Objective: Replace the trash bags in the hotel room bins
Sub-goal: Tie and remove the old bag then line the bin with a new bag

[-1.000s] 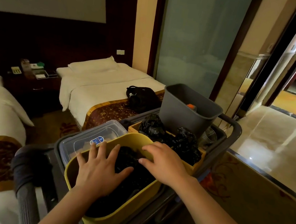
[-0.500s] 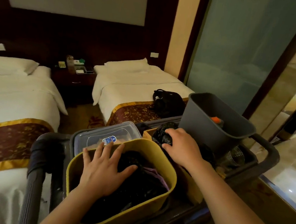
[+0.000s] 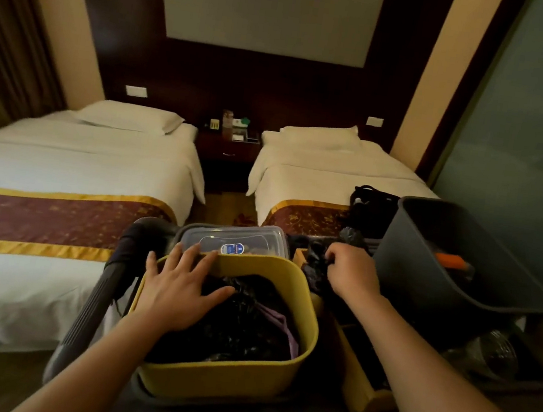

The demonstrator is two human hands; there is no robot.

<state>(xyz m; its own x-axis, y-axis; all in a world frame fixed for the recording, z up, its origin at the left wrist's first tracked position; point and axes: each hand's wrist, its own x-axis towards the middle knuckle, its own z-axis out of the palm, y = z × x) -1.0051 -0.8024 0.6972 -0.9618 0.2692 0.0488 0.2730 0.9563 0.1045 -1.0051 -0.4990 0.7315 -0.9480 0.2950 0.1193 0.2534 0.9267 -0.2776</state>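
A yellow bin (image 3: 223, 381) stands on the cart in front of me, filled with crumpled black trash bags (image 3: 240, 326). My left hand (image 3: 180, 287) lies flat with spread fingers on those bags at the bin's far left rim. To the right, a wooden box (image 3: 359, 390) holds bunched black bags (image 3: 315, 270). My right hand (image 3: 351, 271) grips that bunch with curled fingers. A grey bin (image 3: 427, 271) stands tilted at the right of the cart, with something orange inside.
The cart's dark handle (image 3: 95, 300) curves along its left side. A clear lidded plastic box (image 3: 234, 239) sits behind the yellow bin. Two made beds (image 3: 62, 161) flank a nightstand (image 3: 229, 151). A black bag (image 3: 370, 205) lies on the right bed.
The view has swung left toward the beds. My right hand left the yellow bin and moved onto the black bags in the wooden box, curling round them. My left hand stayed on the bin.
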